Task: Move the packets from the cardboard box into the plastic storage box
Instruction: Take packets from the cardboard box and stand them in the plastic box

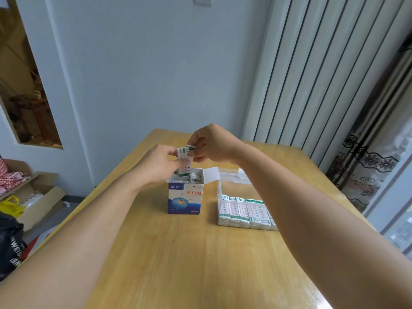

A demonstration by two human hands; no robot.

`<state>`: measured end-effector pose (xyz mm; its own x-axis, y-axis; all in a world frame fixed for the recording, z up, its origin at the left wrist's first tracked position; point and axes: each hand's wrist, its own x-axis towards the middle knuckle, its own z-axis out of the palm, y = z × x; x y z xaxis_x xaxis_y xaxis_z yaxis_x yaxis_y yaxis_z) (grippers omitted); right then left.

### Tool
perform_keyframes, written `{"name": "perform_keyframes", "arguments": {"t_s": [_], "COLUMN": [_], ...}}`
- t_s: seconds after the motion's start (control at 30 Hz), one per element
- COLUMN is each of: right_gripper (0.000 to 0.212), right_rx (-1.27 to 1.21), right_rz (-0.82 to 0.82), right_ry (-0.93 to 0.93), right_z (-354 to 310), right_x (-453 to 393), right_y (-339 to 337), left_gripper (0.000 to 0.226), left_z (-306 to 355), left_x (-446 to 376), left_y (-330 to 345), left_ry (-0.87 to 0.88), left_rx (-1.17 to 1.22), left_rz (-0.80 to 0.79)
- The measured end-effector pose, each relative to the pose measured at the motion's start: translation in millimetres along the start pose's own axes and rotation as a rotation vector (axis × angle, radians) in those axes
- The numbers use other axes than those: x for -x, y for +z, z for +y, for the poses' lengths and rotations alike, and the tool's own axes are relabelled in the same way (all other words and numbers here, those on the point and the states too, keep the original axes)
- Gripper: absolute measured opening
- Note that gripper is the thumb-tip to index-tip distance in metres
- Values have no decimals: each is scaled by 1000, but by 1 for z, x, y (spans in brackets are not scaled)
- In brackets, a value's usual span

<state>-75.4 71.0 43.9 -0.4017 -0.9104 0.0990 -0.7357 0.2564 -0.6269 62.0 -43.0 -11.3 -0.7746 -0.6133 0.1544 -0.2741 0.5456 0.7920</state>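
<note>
A small white-and-blue cardboard box stands open at the middle of the wooden table, with several white packets still inside. Right of it lies a clear plastic storage box, a row of packets filling its near side. Above the cardboard box, my left hand and my right hand both pinch a small bundle of white-and-green packets. The bundle's lower end reaches down to the box opening.
The wooden table stands against a pale wall. Left of it on the floor are open cardboard cartons, a yellow bag and a black bag. A curtain hangs at the right.
</note>
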Motion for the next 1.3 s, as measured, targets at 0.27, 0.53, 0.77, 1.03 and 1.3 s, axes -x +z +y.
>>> {"name": "perform_keyframes", "arguments": {"t_s": [0.27,0.53,0.77,1.03,1.3], "right_gripper": [14,6,31,37,25], "right_rx": [-5,58,-81,-329,-217], "right_rz": [72,250,328,547,550], "right_ry": [-83,-192,-181,6,79], "right_z": [-7,-3,34,75,104], "right_x": [4,21,68,96,92], "right_y": [-6,-23,-55,-56,-55], "left_gripper": [27,27,23,18,12], "left_z": [10,37,84,105,95], "left_x": [0,3,18,18,3], "left_y": [3,9,54,105,126], "left_ry": [52,157,75,-57,-112], "left_rx": [-25,136,661,913,699], "left_rz": [-45,-78,-289,-446,-447]}}
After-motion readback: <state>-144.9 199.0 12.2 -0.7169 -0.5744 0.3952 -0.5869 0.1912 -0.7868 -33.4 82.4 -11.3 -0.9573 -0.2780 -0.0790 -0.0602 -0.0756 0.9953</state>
